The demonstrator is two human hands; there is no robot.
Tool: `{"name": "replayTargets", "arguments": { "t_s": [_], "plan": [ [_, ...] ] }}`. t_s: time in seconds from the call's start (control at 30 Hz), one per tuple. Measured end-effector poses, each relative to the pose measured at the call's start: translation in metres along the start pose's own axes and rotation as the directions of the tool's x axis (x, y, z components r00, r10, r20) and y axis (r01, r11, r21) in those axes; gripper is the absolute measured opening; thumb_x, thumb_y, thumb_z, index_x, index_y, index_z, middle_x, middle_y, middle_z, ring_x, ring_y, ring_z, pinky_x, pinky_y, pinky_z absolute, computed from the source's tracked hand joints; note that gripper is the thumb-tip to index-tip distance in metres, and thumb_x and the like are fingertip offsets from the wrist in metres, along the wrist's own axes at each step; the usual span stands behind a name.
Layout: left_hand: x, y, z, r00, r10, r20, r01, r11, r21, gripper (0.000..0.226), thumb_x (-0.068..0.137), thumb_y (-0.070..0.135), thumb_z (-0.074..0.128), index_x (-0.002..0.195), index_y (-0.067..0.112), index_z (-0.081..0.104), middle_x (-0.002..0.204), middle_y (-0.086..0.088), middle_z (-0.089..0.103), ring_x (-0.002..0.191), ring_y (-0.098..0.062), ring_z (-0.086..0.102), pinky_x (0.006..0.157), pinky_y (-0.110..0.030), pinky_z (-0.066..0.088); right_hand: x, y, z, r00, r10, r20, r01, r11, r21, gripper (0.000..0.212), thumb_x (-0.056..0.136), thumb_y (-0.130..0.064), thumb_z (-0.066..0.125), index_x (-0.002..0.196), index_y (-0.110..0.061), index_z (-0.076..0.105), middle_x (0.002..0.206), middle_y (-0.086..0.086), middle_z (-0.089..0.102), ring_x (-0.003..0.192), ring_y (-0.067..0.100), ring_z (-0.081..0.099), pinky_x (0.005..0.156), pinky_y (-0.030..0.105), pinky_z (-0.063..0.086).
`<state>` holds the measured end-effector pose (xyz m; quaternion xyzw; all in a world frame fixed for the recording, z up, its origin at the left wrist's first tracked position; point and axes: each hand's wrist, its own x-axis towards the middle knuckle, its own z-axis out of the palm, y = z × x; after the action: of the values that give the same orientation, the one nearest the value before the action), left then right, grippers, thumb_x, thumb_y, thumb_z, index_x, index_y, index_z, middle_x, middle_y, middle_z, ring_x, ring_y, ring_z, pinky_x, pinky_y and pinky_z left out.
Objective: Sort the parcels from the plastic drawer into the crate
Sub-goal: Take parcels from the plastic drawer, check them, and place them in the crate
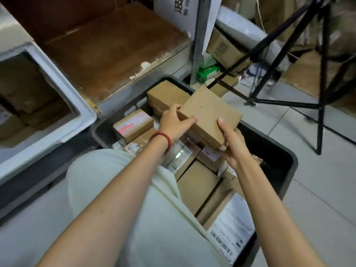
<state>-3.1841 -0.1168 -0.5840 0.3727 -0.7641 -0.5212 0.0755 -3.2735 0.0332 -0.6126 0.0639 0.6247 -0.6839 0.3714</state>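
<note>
Both hands have the plain brown parcel (210,112) clamped between them. My left hand (174,122) grips its left edge, thumb flat on the top face and fingers curled round the far side. My right hand (234,145) holds the near right corner, thumb on top and fingers underneath. The parcel sits tilted at the centre of the frame, over the upper end of the crate. I cannot tell whether its low corner touches the boxes beneath.

I judge this to be the placing step: the parcel is out of the drawer and over the crate, but not yet set down. The next move calls for choosing a gap, and the dark pocket along the crate's right wall looks likeliest to me. I would lower the parcel flat and release both hands only once it rests.

The dark crate (285,157) runs from the centre to the lower right and looks mostly full. The white plastic drawer (77,105), at the left, holds more brown boxes (23,105) in shadow, too dim for me to count. In the crate, a white-labelled parcel (233,224) with barcodes lies at the lower end. A plain brown box (196,182) sits just above it, towards the centre. A tall box (167,93) stands at the upper end, and a red-stamped box (133,125) lies by the left wall.
</note>
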Motion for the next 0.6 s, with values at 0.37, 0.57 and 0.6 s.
{"name": "replayTargets", "arguments": {
  "t_s": [0.37, 0.57, 0.6],
  "plan": [
    [0.009, -0.051, 0.035, 0.837, -0.130, 0.531, -0.231, 0.797, 0.558, 0.087, 0.086, 0.057, 0.055, 0.153, 0.030, 0.005, 0.154, -0.003, 0.031, 0.136, -0.026, 0.036, 0.108, -0.042, 0.035, 0.017, 0.050, -0.038, 0.928, -0.072, -0.365, -0.068, 0.932, -0.356, 0.069, 0.088, -0.033, 0.067, 0.145, -0.017, 0.031, 0.139, 0.008, 0.049, 0.125, 0.028, 0.048, 0.098, 0.037, 0.041],
    [0.012, -0.048, 0.022, 0.940, 0.203, 0.273, -0.340, 0.516, 0.786, 0.072, 0.088, 0.062, 0.045, 0.147, 0.025, 0.027, 0.146, -0.004, 0.040, 0.133, -0.025, 0.036, 0.105, -0.045, 0.033, 0.017, 0.046, -0.034, 0.889, -0.292, -0.353, 0.012, 0.785, -0.619, 0.084, 0.086, -0.029, 0.070, 0.151, -0.016, 0.019, 0.154, 0.011, 0.026, 0.140, 0.031, 0.027, 0.113, 0.047, 0.031],
    [0.010, -0.047, 0.016, 0.946, 0.234, 0.227, -0.316, 0.491, 0.812, 0.070, 0.088, 0.061, 0.044, 0.145, 0.024, 0.029, 0.145, -0.004, 0.042, 0.132, -0.025, 0.036, 0.104, -0.045, 0.033, 0.016, 0.044, -0.030, 0.877, -0.349, -0.329, 0.037, 0.733, -0.679, 0.084, 0.085, -0.029, 0.070, 0.151, -0.015, 0.020, 0.155, 0.011, 0.024, 0.142, 0.030, 0.023, 0.114, 0.048, 0.029]
  ]
}}
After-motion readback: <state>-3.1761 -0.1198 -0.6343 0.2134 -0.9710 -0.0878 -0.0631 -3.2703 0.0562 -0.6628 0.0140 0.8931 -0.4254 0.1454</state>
